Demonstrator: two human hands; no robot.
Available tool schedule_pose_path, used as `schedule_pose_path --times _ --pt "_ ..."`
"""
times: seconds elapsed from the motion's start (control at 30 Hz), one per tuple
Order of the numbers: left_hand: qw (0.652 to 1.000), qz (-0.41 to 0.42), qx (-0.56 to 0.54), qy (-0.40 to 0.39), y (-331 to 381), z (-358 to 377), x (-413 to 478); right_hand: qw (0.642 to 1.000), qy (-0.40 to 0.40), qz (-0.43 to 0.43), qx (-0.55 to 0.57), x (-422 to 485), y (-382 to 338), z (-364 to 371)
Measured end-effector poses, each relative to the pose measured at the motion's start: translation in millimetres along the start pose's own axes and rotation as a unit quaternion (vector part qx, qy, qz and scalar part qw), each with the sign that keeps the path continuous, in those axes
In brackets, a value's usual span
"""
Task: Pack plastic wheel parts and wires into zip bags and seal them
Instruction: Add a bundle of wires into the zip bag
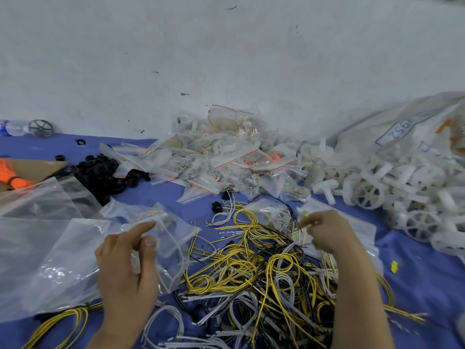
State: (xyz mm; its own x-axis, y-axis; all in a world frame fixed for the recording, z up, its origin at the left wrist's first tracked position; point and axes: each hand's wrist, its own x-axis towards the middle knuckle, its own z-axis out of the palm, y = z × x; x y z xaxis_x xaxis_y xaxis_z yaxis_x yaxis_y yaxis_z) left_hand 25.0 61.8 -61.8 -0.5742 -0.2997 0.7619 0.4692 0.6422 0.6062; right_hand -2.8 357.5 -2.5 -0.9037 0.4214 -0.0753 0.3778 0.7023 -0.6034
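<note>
A tangled heap of yellow, white and black wires (264, 270) lies on the blue cloth in front of me. My left hand (125, 268) pinches a clear zip bag (168, 238) between thumb and forefinger at the heap's left edge. My right hand (327, 233) hovers over the heap's far right side, fingertips pinched on thin yellow wire ends. A pile of white plastic wheel parts (392, 192) spreads across the right. Filled, sealed zip bags (221, 157) with red strips are heaped at the back against the wall.
Empty clear bags (50, 248) lie stacked at the left. Black ring parts (100, 175) sit behind them, beside a cardboard box (30, 170) with orange pieces. A large printed sack (402, 129) lies at the far right. A bottle (12, 127) and a grey wheel (40, 128) rest far left.
</note>
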Motion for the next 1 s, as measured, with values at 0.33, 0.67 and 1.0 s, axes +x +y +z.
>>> schedule_pose_path --times 0.33,0.67,1.0 --pt "0.999 -0.019 -0.028 -0.008 8 -4 -2 0.944 -0.016 -0.297 0.141 -51 -81 -3" --pt "0.964 0.022 -0.230 -0.133 60 -4 51 0.882 -0.244 -0.378 0.140 -78 -120 38" --pt "0.858 -0.022 -0.474 -0.199 109 0 81 0.884 -0.286 -0.321 0.183 -95 -122 29"
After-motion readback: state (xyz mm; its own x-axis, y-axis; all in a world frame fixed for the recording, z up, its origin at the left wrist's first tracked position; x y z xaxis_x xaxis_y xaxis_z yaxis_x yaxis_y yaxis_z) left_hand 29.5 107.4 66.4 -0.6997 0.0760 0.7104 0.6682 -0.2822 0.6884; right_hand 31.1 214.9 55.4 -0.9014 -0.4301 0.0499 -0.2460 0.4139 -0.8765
